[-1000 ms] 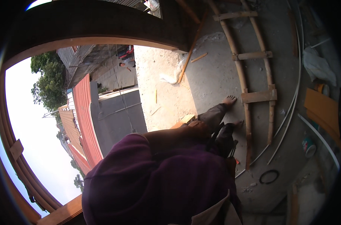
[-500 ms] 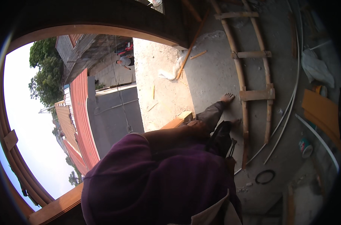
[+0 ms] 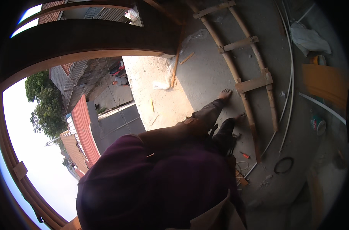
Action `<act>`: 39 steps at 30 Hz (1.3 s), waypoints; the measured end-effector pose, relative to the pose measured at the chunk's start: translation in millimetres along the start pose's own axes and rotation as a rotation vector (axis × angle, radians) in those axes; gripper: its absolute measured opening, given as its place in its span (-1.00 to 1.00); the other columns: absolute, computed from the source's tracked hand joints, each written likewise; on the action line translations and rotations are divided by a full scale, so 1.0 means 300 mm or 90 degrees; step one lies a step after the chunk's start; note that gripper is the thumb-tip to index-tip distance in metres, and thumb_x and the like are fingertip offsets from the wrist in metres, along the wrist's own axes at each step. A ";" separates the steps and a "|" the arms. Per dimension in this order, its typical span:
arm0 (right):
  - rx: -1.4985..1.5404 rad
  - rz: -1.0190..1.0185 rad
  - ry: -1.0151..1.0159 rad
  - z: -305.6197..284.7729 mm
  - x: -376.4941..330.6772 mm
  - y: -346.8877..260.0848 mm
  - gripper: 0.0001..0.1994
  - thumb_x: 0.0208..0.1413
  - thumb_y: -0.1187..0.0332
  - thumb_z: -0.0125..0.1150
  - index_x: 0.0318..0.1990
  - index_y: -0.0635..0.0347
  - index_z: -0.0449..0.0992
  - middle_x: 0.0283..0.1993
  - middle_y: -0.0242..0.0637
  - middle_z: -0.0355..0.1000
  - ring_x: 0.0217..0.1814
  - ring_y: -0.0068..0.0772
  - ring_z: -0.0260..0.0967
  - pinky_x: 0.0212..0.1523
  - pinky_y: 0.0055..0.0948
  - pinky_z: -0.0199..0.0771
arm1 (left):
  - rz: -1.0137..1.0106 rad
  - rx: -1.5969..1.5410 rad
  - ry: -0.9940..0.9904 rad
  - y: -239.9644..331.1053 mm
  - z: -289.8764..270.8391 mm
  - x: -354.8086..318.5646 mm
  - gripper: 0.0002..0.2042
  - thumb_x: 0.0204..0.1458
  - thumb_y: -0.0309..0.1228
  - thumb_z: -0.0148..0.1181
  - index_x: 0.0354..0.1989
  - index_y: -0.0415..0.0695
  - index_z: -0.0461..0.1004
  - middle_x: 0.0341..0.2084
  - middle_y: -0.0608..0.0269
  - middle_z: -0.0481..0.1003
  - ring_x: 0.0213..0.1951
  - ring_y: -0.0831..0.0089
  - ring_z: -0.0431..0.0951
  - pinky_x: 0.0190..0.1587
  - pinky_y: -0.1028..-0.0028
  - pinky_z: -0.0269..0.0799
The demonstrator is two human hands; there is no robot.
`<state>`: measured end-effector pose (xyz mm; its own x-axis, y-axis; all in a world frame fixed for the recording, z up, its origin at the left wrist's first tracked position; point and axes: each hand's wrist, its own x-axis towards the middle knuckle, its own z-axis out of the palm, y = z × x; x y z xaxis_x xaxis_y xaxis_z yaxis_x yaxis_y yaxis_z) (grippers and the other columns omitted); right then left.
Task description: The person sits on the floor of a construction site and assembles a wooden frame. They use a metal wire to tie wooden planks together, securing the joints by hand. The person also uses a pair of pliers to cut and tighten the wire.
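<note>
Neither of my hands shows in the head view. My purple-shirted torso fills the lower middle. Beyond it, my legs in grey-brown trousers reach out to two bare feet on the concrete floor, one foot on sunlit ground and the other foot beside a wooden ladder that lies flat. A red-handled screwdriver lies on the floor close to my legs, next to some loose wire.
Long white pipes run along the floor right of the ladder. A black ring, a small can, an orange board and a white sack lie to the right. A dark curved wooden frame arches over an open drop to roofs and a distant person.
The view has swung slightly, so the dark curved frame covers more of the top. My legs and feet stay where they were.
</note>
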<state>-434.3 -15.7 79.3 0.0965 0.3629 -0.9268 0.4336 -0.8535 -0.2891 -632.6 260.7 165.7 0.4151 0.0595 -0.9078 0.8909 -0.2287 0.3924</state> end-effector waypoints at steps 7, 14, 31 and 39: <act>-0.016 -0.139 0.019 0.276 0.074 0.140 -0.61 0.07 0.11 0.05 -0.15 0.26 0.54 -0.08 0.13 0.43 0.03 0.11 0.37 0.06 -0.04 0.31 | -0.008 0.127 -0.074 -0.056 -0.012 0.080 -0.60 0.13 -0.04 0.07 -0.19 -0.16 0.56 -0.25 -0.07 0.56 -0.12 0.15 0.58 -0.11 0.22 0.46; 0.175 -0.046 0.100 0.504 0.023 0.250 -0.60 -0.01 0.13 0.13 -0.17 0.30 0.53 -0.17 0.15 0.48 -0.06 0.15 0.44 -0.02 -0.08 0.41 | -0.050 0.202 -0.072 -0.055 0.056 0.096 -0.63 0.11 -0.06 0.08 -0.23 -0.15 0.57 -0.28 -0.06 0.56 -0.17 0.11 0.58 -0.14 0.19 0.47; 0.396 0.149 0.035 0.232 -0.250 0.362 -0.42 -0.32 -0.02 0.43 -0.20 0.28 0.55 -0.26 -0.08 0.54 -0.21 -0.20 0.52 -0.16 -0.23 0.42 | -0.040 0.245 -0.037 0.269 0.294 0.132 -0.52 0.03 0.07 0.12 -0.25 -0.16 0.61 -0.25 -0.02 0.58 -0.14 0.06 0.57 -0.04 0.15 0.43; 0.273 0.088 0.052 0.192 -0.209 0.535 -0.51 -0.21 0.16 0.30 -0.14 0.35 0.52 -0.27 -0.09 0.55 -0.27 -0.18 0.54 -0.24 -0.19 0.47 | -0.040 0.075 0.058 0.237 0.420 0.059 -0.58 0.04 0.01 0.11 -0.19 -0.08 0.61 -0.16 0.05 0.58 -0.05 0.09 0.56 0.02 0.17 0.43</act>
<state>-422.4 -197.2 77.2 0.2045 0.2488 -0.9467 0.0028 -0.9673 -0.2536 -585.3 123.2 158.9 0.3791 0.1645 -0.9106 0.8901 -0.3338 0.3103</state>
